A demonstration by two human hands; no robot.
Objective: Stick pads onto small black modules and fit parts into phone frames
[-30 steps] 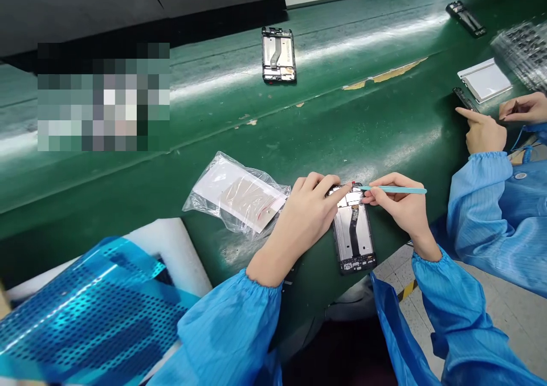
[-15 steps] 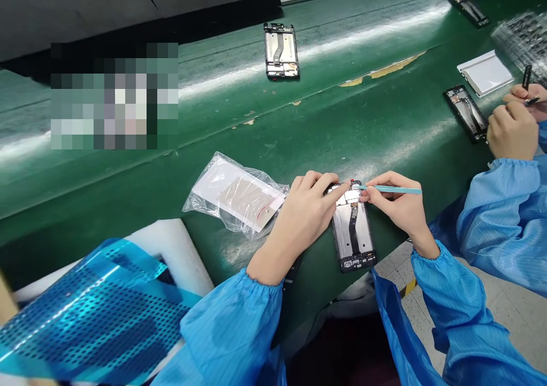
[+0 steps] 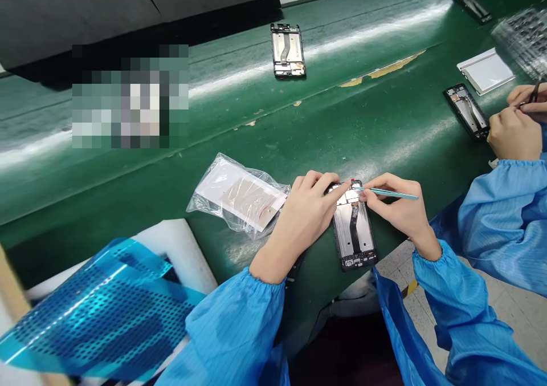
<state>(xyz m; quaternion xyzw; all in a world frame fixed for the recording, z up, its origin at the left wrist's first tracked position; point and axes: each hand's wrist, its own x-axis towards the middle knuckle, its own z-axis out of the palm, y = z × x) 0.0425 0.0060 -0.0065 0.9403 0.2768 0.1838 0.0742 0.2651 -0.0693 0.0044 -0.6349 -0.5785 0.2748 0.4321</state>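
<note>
Open left hand [image 3: 305, 215] is pinning the phone frame [image 3: 354, 240], right hand [image 3: 399, 212] pinching a teal pick [image 3: 395, 193]; a slip could scratch it.

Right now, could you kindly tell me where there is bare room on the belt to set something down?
Bare green belt lies between the far phone frame and the frame under your hands. It is crowded around your left hand and right hand, the plastic bag and the co-worker's hands.

Phone frame [image 3: 352, 232] on belt [image 3: 342, 129], bag [image 3: 239, 195] to L, 2nd frame [image 3: 288, 51] behind.
</note>
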